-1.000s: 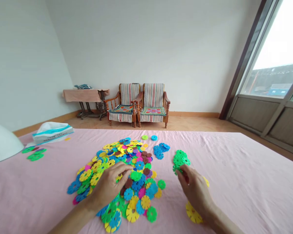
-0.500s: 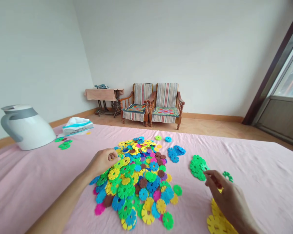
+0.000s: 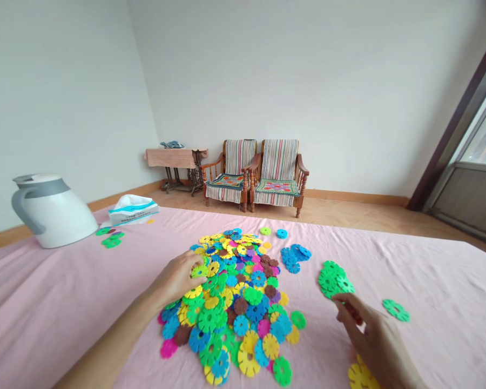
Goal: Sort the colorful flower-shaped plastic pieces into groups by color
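A heap of flat, notched plastic discs [image 3: 243, 308] in many colours lies on a pink cloth. My left hand [image 3: 178, 278] is at the heap's left side, its thumb and fingers closed around the edge of a lime-green disc [image 3: 199, 271]. To the right, my right hand [image 3: 375, 329] hangs over the cloth with its fingers curled and thumb and forefinger close together; whether anything is inside is hidden. Just beyond its fingertips lies a cluster of green discs [image 3: 330, 278]. A single green disc [image 3: 396, 309] is right of that hand, and yellow discs [image 3: 362, 376] show partly below it.
Blue discs [image 3: 295, 256] form a small group behind the heap's right side. On the left stand a white-and-grey jug [image 3: 60, 216] and a tissue box [image 3: 133, 212], with a few discs [image 3: 112, 240] near them. Two wooden armchairs [image 3: 277, 162] are against the far wall.
My left hand has lowered onto the heap and closed on the lime-green disc. The single green disc is farther right and nearer. My right hand has shifted slightly; the view has turned a little left.
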A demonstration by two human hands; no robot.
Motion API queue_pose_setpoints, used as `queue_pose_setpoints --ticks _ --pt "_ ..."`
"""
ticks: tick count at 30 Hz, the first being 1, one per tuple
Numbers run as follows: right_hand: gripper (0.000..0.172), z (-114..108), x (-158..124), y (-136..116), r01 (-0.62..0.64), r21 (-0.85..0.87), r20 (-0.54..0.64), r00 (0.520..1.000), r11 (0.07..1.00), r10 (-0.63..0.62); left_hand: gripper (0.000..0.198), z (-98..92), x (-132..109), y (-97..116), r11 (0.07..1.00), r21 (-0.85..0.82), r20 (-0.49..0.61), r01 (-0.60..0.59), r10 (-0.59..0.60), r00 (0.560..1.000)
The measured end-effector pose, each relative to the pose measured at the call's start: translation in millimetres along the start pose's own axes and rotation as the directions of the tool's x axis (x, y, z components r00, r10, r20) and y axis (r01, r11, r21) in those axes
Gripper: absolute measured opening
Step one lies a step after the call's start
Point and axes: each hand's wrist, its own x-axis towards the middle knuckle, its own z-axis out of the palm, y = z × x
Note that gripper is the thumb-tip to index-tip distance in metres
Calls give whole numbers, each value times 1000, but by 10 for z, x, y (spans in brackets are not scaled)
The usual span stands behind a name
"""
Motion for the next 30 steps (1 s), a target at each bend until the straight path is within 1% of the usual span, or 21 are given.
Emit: queue_pose_setpoints --ticks 3,8,16,18,20,22,24,26,28,30 --pt "29 -2 -8 -24 23 8 4 1000 1000 -23 13 -1 -3 16 1000 4 -4 -4 4 1000" --pt "29 4 -20 -47 55 -4 27 998 998 -55 18 18 -7 9 999 12 -1 31 -31 1000" --pt "27 19 -20 -76 83 -1 30 996 997 -83 19 72 7 -34 999 -25 5 30 -29 1000" --pt "26 20 -26 -77 89 0 23 996 996 -89 19 74 12 -47 999 -30 -3 35 -35 999" --pt "25 27 -33 -77 102 0 13 995 995 -102 19 56 19 -20 999 -36 -34 34 -36 999" --pt "25 38 -41 -92 127 -6 -5 992 992 -127 20 26 22 78 998 -67 -83 15 -20 996" --pt "24 45 -51 -134 168 -13 -14 986 986 -168 22 7 6 263 991 -129 -133 -37 20 991" --pt "23 40 -69 -211 215 -9 -11 977 977 -215 30 22 -43 517 973 -203 -177 -108 72 982" --pt "23 29 -97 -318 256 19 -5 967 966 -256 41 81 -127 795 950 -262 -206 -171 118 971" --pt "24 31 -140 -442 272 85 7 962 958 -274 48 175 -233 1052 926 -298 -191 -231 180 965"
